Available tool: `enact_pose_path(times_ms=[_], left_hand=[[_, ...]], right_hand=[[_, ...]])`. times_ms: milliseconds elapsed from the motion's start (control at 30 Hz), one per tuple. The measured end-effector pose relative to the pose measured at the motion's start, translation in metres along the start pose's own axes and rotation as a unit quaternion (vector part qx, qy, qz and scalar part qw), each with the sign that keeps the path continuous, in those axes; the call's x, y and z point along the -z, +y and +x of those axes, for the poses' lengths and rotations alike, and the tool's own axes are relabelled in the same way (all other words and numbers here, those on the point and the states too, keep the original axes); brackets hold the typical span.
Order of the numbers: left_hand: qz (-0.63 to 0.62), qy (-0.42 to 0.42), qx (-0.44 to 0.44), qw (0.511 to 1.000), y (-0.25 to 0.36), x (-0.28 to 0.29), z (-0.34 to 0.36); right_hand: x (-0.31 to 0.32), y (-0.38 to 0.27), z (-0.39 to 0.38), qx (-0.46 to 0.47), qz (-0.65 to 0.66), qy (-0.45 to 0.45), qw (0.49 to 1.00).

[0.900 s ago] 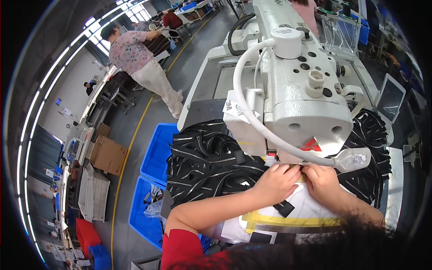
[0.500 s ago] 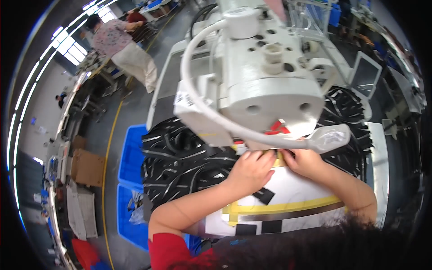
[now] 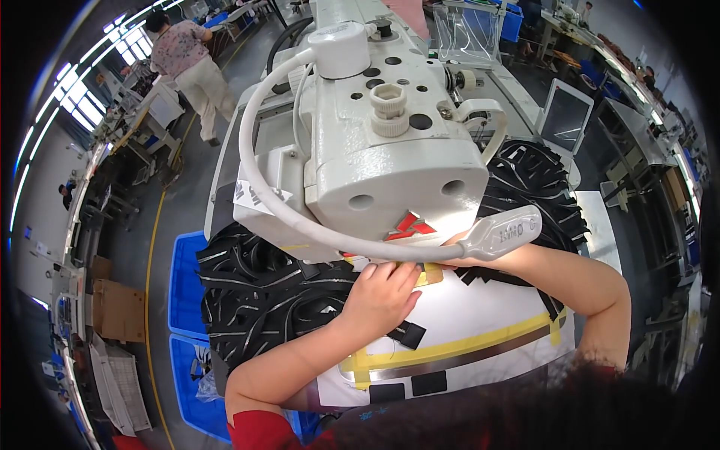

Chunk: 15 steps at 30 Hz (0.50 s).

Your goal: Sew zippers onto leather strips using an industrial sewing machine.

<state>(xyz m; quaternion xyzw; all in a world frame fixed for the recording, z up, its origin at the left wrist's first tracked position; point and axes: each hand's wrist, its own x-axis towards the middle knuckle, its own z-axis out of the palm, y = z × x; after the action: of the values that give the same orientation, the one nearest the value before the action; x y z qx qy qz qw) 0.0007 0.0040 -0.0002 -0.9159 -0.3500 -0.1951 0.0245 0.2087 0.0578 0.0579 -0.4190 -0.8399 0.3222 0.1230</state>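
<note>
My left hand (image 3: 381,298) lies beside the front of a white sewing machine (image 3: 397,180). Its fingers are bent and close together, their tips at a small yellow plate (image 3: 430,276) under the machine head. From beneath that hand, near the thumb, comes the end of a black strip (image 3: 409,334); whether the fingers grip it is hidden. My right hand (image 3: 480,263) reaches in from the other side, toward the same plate. A lamp head (image 3: 510,229) and its bent neck cover most of the right fingers. Below both hands is a white work surface (image 3: 465,306) edged with yellow tape.
Black zippers lie heaped on the left (image 3: 274,289) and right (image 3: 536,187) of the machine. Blue bins (image 3: 186,281) stand at the left on the floor. A screen (image 3: 566,116) rises at the right back. Another person (image 3: 187,67) stands far left.
The view has shifted, so the machine appears farther left. My right hand has slid farther behind the lamp, its fingers now mostly covered. The left hand keeps about the same pose by the plate.
</note>
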Motion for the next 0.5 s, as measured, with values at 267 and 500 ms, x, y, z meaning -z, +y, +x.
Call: enact_pose_path(times_ms=[267,500], left_hand=[[-0.016,0.002,-0.022,1.000,-0.003,0.002,0.005],[-0.027,-0.039,-0.027,0.999,-0.003,0.009,0.008]], right_hand=[[-0.024,0.032,0.004,0.067,0.000,0.112,0.992],[0.049,0.025,-0.043,0.009,0.013,0.117,0.993]])
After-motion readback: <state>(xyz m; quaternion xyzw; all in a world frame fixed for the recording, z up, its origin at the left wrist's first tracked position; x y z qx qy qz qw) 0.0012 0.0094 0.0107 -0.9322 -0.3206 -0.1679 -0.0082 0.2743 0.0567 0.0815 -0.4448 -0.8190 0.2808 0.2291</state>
